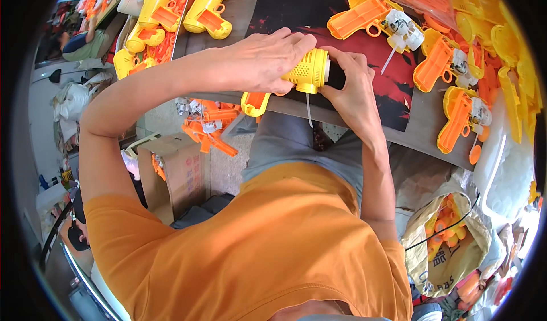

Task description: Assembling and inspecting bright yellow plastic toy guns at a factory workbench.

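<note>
Printed characters stand in two places. A column of reddish ones runs down the side of the brown cardboard box [185,187] on the floor (faint and small, too blurred to make out surely). Larger dark characters, with a line of dark Latin capitals below, mark the tan sack [456,258] at lower right, bent by its folds.

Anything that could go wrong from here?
Possible snag: the thin white strip below the yellow toy body overlaps the near edge of the table in view; it might catch.

Possible drop: left hand and right hand hold the body near that edge; a slip could send it lapward.
</note>
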Tool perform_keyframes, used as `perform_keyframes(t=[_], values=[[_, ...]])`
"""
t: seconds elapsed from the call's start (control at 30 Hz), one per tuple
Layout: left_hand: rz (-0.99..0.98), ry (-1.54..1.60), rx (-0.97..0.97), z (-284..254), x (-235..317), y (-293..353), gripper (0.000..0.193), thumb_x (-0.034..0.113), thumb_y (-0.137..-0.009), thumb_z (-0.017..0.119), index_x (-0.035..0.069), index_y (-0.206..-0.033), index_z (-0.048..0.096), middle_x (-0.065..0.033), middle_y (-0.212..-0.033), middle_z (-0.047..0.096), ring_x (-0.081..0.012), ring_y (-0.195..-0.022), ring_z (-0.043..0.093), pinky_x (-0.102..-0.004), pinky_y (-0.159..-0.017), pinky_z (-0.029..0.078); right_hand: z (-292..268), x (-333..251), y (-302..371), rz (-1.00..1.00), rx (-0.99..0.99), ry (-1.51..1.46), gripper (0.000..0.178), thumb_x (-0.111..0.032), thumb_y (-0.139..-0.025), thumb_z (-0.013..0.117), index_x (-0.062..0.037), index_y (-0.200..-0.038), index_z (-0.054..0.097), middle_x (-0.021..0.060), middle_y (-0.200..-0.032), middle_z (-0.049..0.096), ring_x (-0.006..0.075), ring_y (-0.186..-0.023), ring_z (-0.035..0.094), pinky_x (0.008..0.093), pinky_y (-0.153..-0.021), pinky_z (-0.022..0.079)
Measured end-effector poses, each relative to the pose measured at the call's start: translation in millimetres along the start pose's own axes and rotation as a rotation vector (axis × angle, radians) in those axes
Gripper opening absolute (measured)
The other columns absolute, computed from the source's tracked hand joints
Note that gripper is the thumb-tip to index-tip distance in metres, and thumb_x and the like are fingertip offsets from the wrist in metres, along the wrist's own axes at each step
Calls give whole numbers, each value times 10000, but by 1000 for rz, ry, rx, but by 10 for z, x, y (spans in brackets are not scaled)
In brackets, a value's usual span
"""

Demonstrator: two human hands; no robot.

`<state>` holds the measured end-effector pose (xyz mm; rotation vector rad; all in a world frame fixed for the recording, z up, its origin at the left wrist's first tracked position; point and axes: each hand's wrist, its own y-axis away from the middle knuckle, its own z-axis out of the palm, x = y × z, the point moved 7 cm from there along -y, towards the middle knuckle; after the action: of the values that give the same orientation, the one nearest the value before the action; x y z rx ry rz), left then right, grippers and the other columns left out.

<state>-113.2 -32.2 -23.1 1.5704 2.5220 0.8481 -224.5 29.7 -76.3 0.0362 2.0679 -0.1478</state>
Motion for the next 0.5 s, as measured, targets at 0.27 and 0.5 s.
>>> perform_keyframes(t=[0.27, 0.5], values=[[111, -123, 134, 54, 13, -46, 637, 173, -717, 751, -25, -1171, 351, -189, -1065, 511, -337, -1024, 556, -417, -694, 543, 8, -21, 12, -13, -19, 28, 670, -21, -653, 755, -89, -1287, 550, 101, -1123, 584, 246, -1140, 487, 389, -995, 318], [76, -83, 168, 117, -34, -31, 672, 168, -709, 737, -7, -1225, 345, -181, -1105, 482, -353, -1055, 526, -432, -779, 499, -116, 115, -16, -43, -204, -268, 727, -59, -769, 730, -57, -1427, 420, 127, -1237, 553, 217, -1165, 504, 326, -1035, 354]])
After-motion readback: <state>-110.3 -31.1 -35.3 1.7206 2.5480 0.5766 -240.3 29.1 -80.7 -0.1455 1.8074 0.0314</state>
